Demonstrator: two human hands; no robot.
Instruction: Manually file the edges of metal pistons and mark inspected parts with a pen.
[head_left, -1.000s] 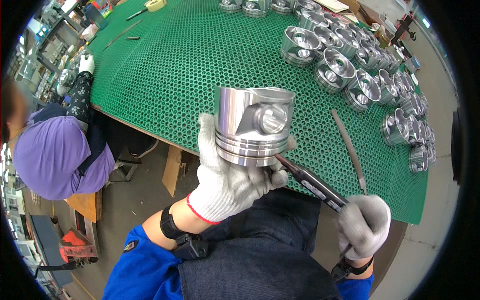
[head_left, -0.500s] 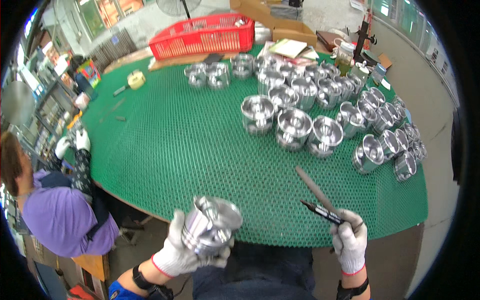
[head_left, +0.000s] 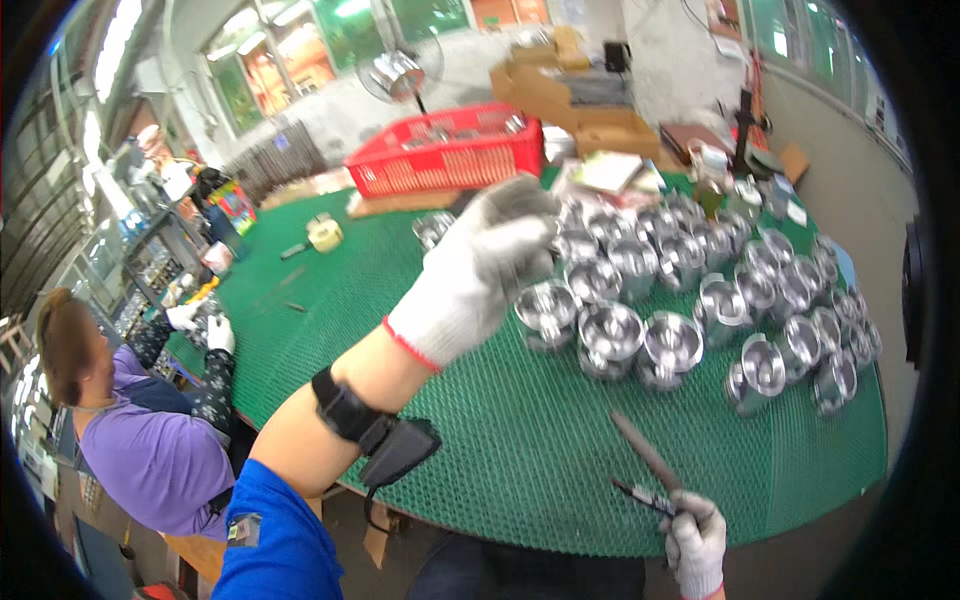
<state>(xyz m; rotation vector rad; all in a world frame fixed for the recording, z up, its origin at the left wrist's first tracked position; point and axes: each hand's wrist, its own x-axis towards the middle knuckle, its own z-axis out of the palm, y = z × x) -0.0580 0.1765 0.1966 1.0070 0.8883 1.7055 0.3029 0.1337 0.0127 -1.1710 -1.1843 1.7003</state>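
My gloved left hand (head_left: 485,265) reaches far over the green mat, next to the shiny metal pistons. Motion smears its fingers, which look curved; no piston shows in it, though the hand blocks the spot behind. A single piston (head_left: 432,230) peeks out just left of that hand. Down at the near right, my gloved right hand (head_left: 697,545) is closed round a black marker (head_left: 642,496) and a long grey-brown bar (head_left: 645,450), both pointing up and left. Several pistons stand upright in front of it, among them a front-row piston (head_left: 610,340).
More pistons (head_left: 760,370) crowd the right of the green-matted table (head_left: 540,450). At the back are a red basket (head_left: 445,165), a cardboard box (head_left: 615,130) and papers (head_left: 610,172). A tape roll (head_left: 324,235) lies far left. A person in purple (head_left: 160,460) works at the left edge.
My left hand has swung from the near edge, where it held a piston, up and forward to the far pistons. My right hand keeps its hold. The view has tilted upward.
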